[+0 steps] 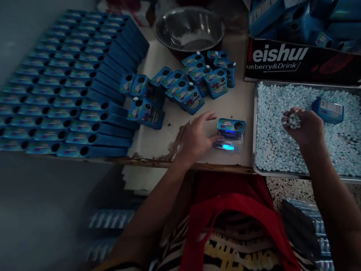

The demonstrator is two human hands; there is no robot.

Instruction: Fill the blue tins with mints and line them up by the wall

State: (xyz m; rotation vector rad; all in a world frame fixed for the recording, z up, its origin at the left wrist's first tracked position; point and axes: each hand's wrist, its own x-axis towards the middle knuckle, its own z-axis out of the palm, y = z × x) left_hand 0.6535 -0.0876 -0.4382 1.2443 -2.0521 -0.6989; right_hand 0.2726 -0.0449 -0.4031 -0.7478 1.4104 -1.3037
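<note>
My right hand (308, 126) is closed round a heap of small pale-blue candies (294, 121). It is over a metal tray (255, 130) spread with the same candies. A blue candy box (328, 110) lies on its side in the tray, just beyond that hand. To the left of the tray, a small blue box (225, 123) with a dark round hole in its top stands on a digital scale (220, 145) with a lit display. My left hand (197, 135) is beside this scale, fingers apart and holding nothing; whether its thumb touches the scale I cannot tell.
Rows of blue boxes (93, 82) with round holes fill the left side. Several loose boxes (190, 98), some with white bits on top, stand behind the scale. A steel bowl (188, 30) and a black carton (299, 62) of blue boxes stand at the back.
</note>
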